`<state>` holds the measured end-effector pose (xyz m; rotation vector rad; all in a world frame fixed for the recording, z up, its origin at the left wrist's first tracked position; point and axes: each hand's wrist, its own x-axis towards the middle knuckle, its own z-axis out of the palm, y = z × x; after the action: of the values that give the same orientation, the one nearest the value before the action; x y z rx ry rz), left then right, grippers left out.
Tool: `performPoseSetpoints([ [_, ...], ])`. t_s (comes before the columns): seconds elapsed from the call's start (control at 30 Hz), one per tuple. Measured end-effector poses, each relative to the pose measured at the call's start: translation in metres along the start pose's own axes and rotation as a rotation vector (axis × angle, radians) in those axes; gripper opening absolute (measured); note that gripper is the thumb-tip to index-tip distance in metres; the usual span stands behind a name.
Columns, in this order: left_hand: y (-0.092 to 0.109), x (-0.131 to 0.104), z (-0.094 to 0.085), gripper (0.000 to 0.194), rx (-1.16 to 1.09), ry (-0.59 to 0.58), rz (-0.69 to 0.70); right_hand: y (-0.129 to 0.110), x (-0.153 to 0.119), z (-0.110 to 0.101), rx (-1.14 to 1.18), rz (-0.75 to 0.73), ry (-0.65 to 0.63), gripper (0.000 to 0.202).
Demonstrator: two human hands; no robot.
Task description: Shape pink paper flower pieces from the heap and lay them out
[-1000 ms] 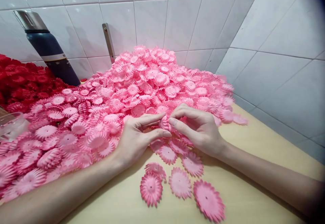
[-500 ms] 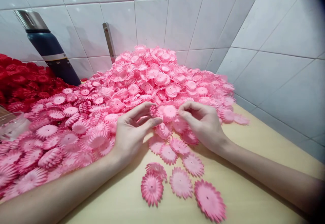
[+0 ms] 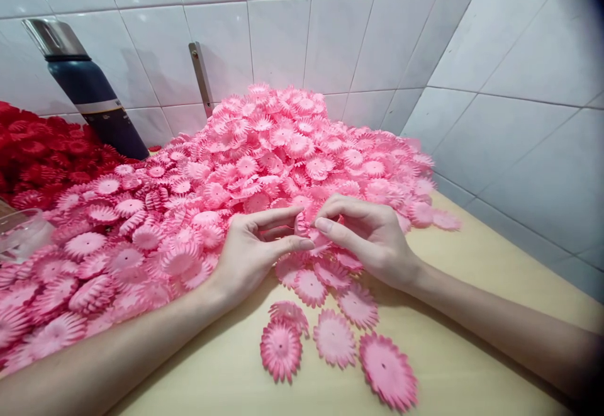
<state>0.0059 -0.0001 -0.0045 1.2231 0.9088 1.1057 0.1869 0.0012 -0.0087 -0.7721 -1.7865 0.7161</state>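
We see the left hand [image 3: 250, 249] and the right hand [image 3: 372, 240] meeting at the centre of the view, fingertips facing each other across one pink paper flower [image 3: 309, 227]. The left hand pinches it between thumb and forefinger from the 9 o'clock side; the right hand pinches it likewise from 3 o'clock, its other fingers curled. How much of the flower lies between them we cannot tell, as the fingers cover most of it.

The held flower sits at the near foot of a large pink flower heap [image 3: 264, 151], which rises toward 12 o'clock against the tiled wall [image 3: 330, 32]. At 6 o'clock from the hands, loose flowers [image 3: 335, 338] lie flat on the bare wooden table [image 3: 472, 315]. At 9 to 10 o'clock we note a red flower pile [image 3: 38, 151], with a dark blue bottle [image 3: 89, 98] leaning behind it. A metal strip [image 3: 201, 76] stands on the wall at 11 o'clock. A clear container [image 3: 21, 233] shows at the left edge.
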Motion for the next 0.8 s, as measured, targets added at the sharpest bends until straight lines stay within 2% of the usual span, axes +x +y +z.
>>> performPoseSetpoints([
  [0.4, -0.0018, 0.0003, -0.0023, 0.043, 0.004, -0.043, -0.012, 0.0026, -0.0008, 0.0024, -0.018, -0.015, -0.029, 0.009],
  [0.63, -0.0008, 0.0003, -0.0015, 0.039, -0.032, -0.079, -0.012, 0.0053, -0.0011, 0.0000, 0.010, 0.044, -0.051, 0.010],
  [0.8, -0.0012, 0.0005, -0.0019, 0.042, -0.038, -0.084, -0.020, 0.0039, -0.0020, -0.0005, 0.034, 0.014, -0.082, 0.009],
])
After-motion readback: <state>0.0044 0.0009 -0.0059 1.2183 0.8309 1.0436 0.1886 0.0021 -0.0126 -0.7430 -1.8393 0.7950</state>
